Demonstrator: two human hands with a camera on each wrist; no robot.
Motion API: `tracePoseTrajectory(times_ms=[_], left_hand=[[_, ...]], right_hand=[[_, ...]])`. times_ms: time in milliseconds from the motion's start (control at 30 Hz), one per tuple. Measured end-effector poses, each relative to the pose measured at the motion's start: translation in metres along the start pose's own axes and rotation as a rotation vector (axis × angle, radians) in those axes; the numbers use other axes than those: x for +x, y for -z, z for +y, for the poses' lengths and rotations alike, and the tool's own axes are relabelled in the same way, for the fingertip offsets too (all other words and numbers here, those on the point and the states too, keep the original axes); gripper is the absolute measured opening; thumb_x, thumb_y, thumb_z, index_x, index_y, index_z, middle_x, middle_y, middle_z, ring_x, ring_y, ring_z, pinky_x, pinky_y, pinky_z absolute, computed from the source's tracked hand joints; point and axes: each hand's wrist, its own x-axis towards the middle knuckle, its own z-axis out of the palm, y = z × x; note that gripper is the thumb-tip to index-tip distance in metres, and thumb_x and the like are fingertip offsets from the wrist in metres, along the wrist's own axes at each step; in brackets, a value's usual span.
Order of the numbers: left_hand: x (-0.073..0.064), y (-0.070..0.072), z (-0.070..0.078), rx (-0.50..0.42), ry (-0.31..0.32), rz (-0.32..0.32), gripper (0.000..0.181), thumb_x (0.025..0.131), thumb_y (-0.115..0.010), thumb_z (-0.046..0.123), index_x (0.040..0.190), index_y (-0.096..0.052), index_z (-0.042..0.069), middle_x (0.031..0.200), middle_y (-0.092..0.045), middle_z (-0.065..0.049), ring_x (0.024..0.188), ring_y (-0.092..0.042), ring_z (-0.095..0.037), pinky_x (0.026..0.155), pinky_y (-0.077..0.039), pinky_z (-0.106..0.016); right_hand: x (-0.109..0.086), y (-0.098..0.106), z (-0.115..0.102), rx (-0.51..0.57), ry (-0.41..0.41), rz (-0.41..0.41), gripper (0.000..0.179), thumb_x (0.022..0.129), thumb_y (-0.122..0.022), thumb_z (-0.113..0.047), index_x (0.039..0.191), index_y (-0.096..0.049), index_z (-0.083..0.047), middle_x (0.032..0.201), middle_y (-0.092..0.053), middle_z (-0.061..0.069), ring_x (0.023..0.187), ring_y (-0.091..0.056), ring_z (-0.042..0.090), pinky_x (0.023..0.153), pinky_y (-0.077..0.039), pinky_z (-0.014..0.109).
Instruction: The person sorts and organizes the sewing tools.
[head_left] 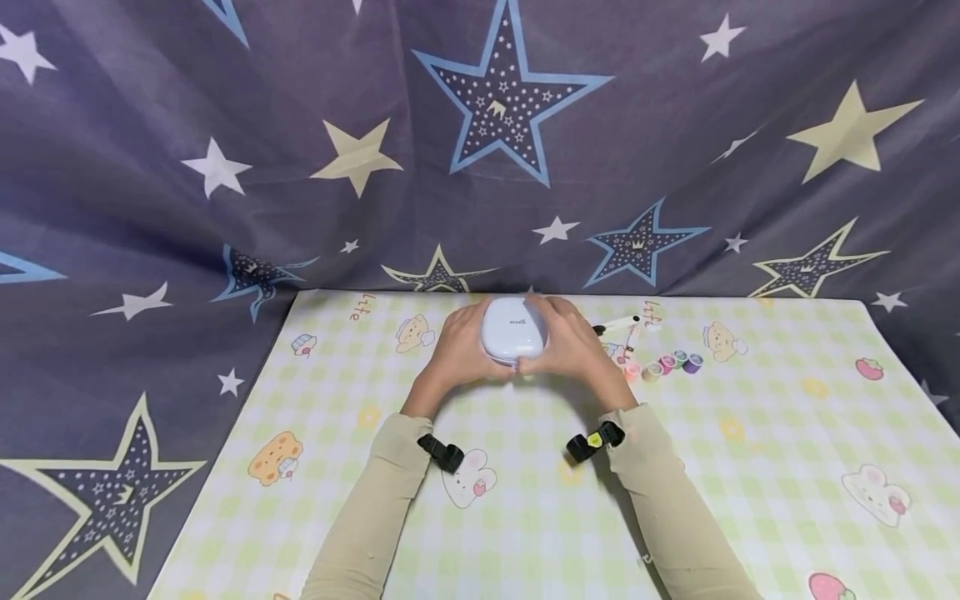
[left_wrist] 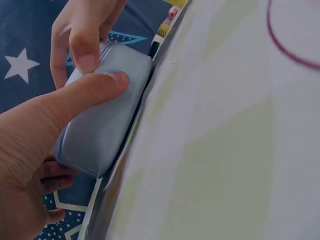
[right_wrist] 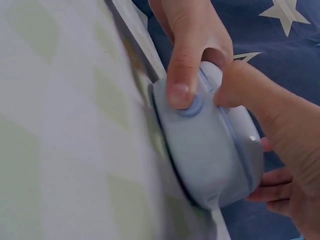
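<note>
Both hands hold a pale blue rounded case (head_left: 513,327) near the table's back edge. My left hand (head_left: 460,343) grips its left side, the thumb laid over the front. In the right wrist view, that thumb rests at a round blue button (right_wrist: 191,107) on the case's front. My right hand (head_left: 567,340) grips the other side, and its thumb tip touches the seam between lid and base, as the left wrist view also shows. The lid lies shut against the base. Fingers behind the case are partly hidden.
Right of the case lie a white pen-like stick (head_left: 619,323) with dark ends and several small coloured spools (head_left: 667,364). A checked cloth (head_left: 525,533) covers the table. Behind its back edge hangs a dark star-patterned curtain (head_left: 480,225).
</note>
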Motion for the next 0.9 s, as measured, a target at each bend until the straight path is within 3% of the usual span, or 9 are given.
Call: tracePoseTrajectory(times_ms=[333, 633, 900], left_hand=[[-0.001, 0.005, -0.001, 0.038, 0.05, -0.06, 0.125, 0.057, -0.092, 0.059, 0.157, -0.034, 0.012, 0.151, -0.049, -0.012, 0.142, -0.043, -0.031, 0.121, -0.025, -0.06], [-0.003, 0.009, 0.0, 0.049, 0.089, -0.097, 0.127, 0.061, -0.089, 0.063, 0.16, -0.029, 0.01, 0.156, -0.044, -0.014, 0.146, -0.038, -0.031, 0.124, -0.02, -0.059], [-0.003, 0.011, -0.001, 0.045, 0.076, -0.084, 0.125, 0.061, -0.09, 0.062, 0.159, -0.032, 0.011, 0.154, -0.046, -0.012, 0.145, -0.04, -0.031, 0.124, -0.02, -0.06]], right_hand=[[-0.002, 0.006, -0.001, -0.08, 0.098, -0.026, 0.106, 0.062, -0.088, -0.048, 0.148, -0.048, -0.002, 0.139, -0.057, 0.027, 0.123, -0.059, 0.044, 0.107, -0.049, 0.054], [-0.003, 0.007, -0.002, -0.198, 0.102, -0.054, 0.1, 0.068, -0.081, -0.056, 0.149, -0.049, -0.006, 0.139, -0.058, 0.027, 0.122, -0.059, 0.044, 0.11, -0.043, 0.058], [-0.002, 0.006, -0.001, -0.198, 0.118, -0.038, 0.1, 0.068, -0.08, -0.058, 0.148, -0.049, -0.006, 0.139, -0.059, 0.026, 0.125, -0.058, 0.043, 0.111, -0.041, 0.058]])
